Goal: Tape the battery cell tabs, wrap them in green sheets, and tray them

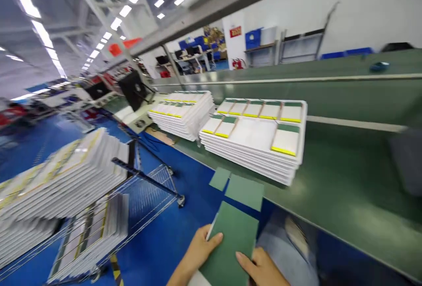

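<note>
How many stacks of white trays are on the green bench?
2: the nearer stack, and the farther stack beyond it, toward the picture's left.

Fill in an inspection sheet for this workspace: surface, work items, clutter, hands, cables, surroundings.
Surface: green bench, bearing two stacks of white trays.
Work items: green panel in hand; two green pieces beyond it, support unclear; banded pieces in the trays.
Clutter: small dark object on the ledge behind the bench.
Hands: left hand and right hand both grip the panel, thumbs on its face.
Cables: thin dark strands at the trays, too small to identify.
Surroundings: blue floor; wire cart at left with a blurred tray pile.
</note>
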Available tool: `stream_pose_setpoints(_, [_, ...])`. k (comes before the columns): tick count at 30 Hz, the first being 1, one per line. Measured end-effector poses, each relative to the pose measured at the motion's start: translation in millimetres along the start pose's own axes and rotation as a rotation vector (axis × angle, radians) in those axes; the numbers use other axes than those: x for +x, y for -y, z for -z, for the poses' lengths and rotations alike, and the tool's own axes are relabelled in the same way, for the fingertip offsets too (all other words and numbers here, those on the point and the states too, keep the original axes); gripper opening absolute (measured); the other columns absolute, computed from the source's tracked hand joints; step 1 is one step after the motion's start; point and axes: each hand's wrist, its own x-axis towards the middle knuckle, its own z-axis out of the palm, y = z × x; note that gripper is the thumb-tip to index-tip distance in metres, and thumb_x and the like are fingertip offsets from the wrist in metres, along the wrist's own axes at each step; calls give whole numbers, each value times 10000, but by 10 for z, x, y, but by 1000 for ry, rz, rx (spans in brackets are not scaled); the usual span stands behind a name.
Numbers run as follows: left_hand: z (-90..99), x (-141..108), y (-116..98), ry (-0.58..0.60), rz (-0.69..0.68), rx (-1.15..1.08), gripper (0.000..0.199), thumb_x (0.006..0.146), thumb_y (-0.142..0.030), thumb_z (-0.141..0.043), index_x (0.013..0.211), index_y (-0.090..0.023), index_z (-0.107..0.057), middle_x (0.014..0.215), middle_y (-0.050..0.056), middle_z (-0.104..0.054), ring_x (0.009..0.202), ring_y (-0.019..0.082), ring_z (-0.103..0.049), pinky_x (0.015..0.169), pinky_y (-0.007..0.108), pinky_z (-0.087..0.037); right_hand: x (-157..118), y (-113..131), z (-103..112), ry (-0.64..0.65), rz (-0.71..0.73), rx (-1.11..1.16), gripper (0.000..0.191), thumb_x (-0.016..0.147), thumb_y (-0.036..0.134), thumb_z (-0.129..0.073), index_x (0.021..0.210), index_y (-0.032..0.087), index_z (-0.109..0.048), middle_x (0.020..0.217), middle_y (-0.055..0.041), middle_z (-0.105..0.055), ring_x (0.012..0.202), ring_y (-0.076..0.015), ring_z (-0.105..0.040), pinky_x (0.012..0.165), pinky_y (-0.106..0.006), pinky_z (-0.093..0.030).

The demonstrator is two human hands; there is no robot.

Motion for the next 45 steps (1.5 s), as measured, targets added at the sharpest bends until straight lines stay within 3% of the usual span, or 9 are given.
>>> stream_pose_setpoints(6, [-2,-118,-136,-11,34,132,514,769,-531,-619,1102,-141,-602,968,89,-684,891,270,-628,663,289,-514,-180,115,66,95,108,63,529,820,580,-481,672,112,-679,627,-51,-640,572,-147,-574,558,-246,-464])
stream_pose_setpoints(10, [-250,-17,-497,101,-57,236,438,799,-483,-599,1106,-171,-614,967,65,-681,852,250,-630,688,285,-511,-399,248,276,-44,242,238,420,860,496,-492,973,137,-677,867,-66,-681,768,-178,-627,746,-287,-499])
stream_pose_setpoints(14, [-637,270,-741,224,-166,320,351,811,-464,-579,938,-148,-666,845,52,-680,741,209,-616,629,247,-478,-543,237,495,-286,203,276,477,839,551,-490,865,123,-697,784,-88,-688,688,-197,-638,674,-305,-513])
stream_pose_setpoints(18, [-999,514,-628,163,-184,315,386,801,-498,-559,763,-125,-648,688,33,-640,622,177,-573,539,223,-425,-546,126,698,-482,99,348,572,774,665,-484,749,131,-687,726,-105,-679,634,-226,-630,617,-333,-503])
stream_pose_setpoints(23, [-1244,563,-425,28,-204,285,399,801,-509,-540,761,-128,-653,696,37,-646,667,196,-566,568,239,-406,-485,62,948,-558,48,325,606,693,721,-530,615,129,-636,623,-84,-646,569,-206,-584,559,-309,-460])
stream_pose_setpoints(29, [-1351,604,-355,-56,-157,196,427,779,-537,-557,785,-125,-669,748,59,-669,732,227,-584,602,263,-423,-428,114,1134,-516,5,357,576,694,666,-582,746,100,-675,682,-90,-678,650,-222,-631,600,-300,-476])
stream_pose_setpoints(36, [-1343,663,-373,-11,-46,45,489,710,-572,-628,802,-95,-681,711,72,-674,638,220,-607,550,269,-446,-396,167,1142,-446,-23,473,596,681,650,-608,849,84,-693,727,-109,-697,693,-250,-667,709,-359,-503])
stream_pose_setpoints(41, [-1285,582,-432,66,-33,-103,539,808,-586,-509,1008,-114,-675,899,96,-690,825,253,-630,689,309,-500,-447,171,1127,-452,-20,516,617,700,666,-578,793,68,-697,749,-128,-697,719,-244,-665,729,-348,-496])
stream_pose_setpoints(45, [-1266,479,-365,101,-25,-189,597,861,-597,-397,1107,-111,-641,995,119,-675,917,268,-619,788,350,-502,-550,166,1076,-348,56,546,570,715,601,-623,972,94,-667,925,-128,-692,856,-246,-654,844,-384,-475])
